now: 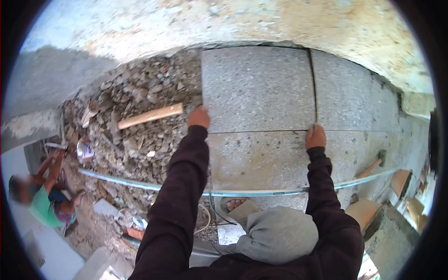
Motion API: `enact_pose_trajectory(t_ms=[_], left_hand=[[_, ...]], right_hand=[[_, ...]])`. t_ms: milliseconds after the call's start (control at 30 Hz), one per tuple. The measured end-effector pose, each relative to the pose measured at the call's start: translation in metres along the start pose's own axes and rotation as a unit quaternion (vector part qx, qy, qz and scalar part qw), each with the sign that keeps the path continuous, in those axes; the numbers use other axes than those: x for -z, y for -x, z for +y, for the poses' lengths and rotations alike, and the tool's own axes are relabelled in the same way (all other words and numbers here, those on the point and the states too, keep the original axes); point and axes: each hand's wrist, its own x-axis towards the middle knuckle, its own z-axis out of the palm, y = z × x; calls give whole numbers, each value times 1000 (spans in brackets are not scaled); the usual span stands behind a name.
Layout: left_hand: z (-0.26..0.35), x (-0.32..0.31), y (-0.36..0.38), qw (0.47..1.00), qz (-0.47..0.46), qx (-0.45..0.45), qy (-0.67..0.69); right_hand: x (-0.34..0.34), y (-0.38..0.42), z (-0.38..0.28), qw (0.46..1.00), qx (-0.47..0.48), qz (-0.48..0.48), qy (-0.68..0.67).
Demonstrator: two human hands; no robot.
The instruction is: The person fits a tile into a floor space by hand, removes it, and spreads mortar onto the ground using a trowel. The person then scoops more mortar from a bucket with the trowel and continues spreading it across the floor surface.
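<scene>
A speckled grey stone slab point(259, 86) lies flat beside the wall. At its left edge, near the lower corner, my left hand point(199, 117) is closed, its fingertips partly hidden against the edge. My right hand point(316, 136) is closed at the lower right corner, where a dark gap separates this slab from a second slab point(345, 93). A lower slab point(256, 158), dusted with brown dirt, meets it along a thin seam. Left of my left hand, a hammer point(151, 115) with a wooden handle lies on the rubble.
Broken stone rubble point(144, 144) covers the ground at left. A long pale-blue straightedge point(242, 192) crosses in front of me. A mallet point(373, 168) lies at right. A co-worker point(49, 200) in a green top crouches at far left, near a small white container point(85, 151). The wall point(233, 23) bounds the far side.
</scene>
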Motion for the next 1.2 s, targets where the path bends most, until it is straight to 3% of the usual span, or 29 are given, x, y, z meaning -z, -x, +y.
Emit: enact_pose_trajectory(t_ms=[100, 133, 200, 267, 300, 367, 400, 433, 533, 567, 600, 667, 700, 733, 767, 800, 833, 933, 1000, 1067, 1100, 1200], left_hand=[[18, 38, 15, 995, -79, -1, -62], [21, 51, 25, 992, -83, -14, -94], [17, 65, 60, 996, -24, -65, -57], [-6, 72, 107, 991, 12, -128, 26], [-21, 73, 136, 984, 33, -160, 76], [-59, 79, 197, 983, 12, -168, 77], [-72, 88, 230, 980, 37, -165, 102], [-105, 88, 264, 990, -13, -143, -2], [-182, 104, 368, 993, -44, -100, -51], [-212, 102, 406, 996, 2, -86, -31], [-222, 119, 438, 998, -27, -7, -59], [-261, 134, 507, 995, -45, 23, -82], [-273, 145, 539, 992, 38, -9, -118], [-290, 158, 578, 993, -1, 34, -117], [-279, 174, 613, 977, 54, 105, -176], [-286, 183, 651, 958, 8, 243, -153], [-285, 202, 686, 953, 62, 289, -68], [-302, 206, 800, 887, 191, 420, -10], [-328, 166, 879, 836, 232, 498, 0], [-345, 106, 935, 781, 302, 546, 27], [-357, 68, 958, 713, 288, 627, 125], [-387, -47, 985, 580, 308, 655, 374]], right_hand=[[12, 0, -13, 1000, -3, -4, -9], [16, 3, -20, 996, -45, 3, -73], [18, 11, -34, 987, -79, 12, -142], [14, 21, -53, 981, 30, -10, -189], [15, 26, -70, 980, 40, -11, -195], [22, 39, -112, 953, 148, 23, -263], [28, 45, -132, 950, 159, 24, -267], [34, 52, -154, 934, 202, 11, -296], [40, 79, -199, 898, 275, -53, -339], [42, 88, -211, 885, 289, -99, -350], [47, 95, -221, 878, 309, -106, -350], [55, 109, -246, 839, 429, -126, -309], [58, 117, -261, 807, 480, -109, -327], [56, 122, -270, 774, 551, -123, -287], [52, 128, -279, 756, 565, -157, -292], [57, 131, -300, 696, 621, -149, -329], [77, 137, -330, 683, 667, -168, -247], [122, 187, -406, 589, 782, -144, -147], [162, 248, -442, 565, 795, -204, -84], [188, 299, -466, 495, 834, -241, 35], [193, 324, -475, 458, 859, -220, 69], [203, 409, -494, 435, 858, -250, 112]])
